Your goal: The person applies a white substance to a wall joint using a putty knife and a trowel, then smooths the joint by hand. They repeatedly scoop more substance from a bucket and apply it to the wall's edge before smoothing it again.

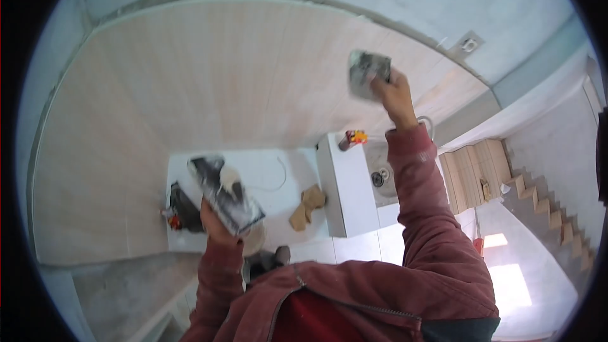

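My left hand point(217, 223) grips a long rectangular plastering trowel point(244, 214), held low over the white surface at the left. A lump of cream-coloured paste point(228, 178) sits on the trowel's smeared grey face. Raised at the upper right, my right hand point(394, 96) pinches a squarish grey-green scraper point(362, 82), blurred, with a dark patch on it. The scraper overlaps the pale wood-toned wall panel point(253, 69) in this view. The fingers of my left hand are mostly hidden behind the trowel.
A white counter point(345, 183) carries a red-and-yellow packet point(356, 137) beside a sink point(384, 193). Brown cardboard point(308, 206) and a dark bag point(183, 206) lie on the lower white surface point(285, 158). A wall socket point(469, 44) is upper right; stairs point(551, 215) stand far right.
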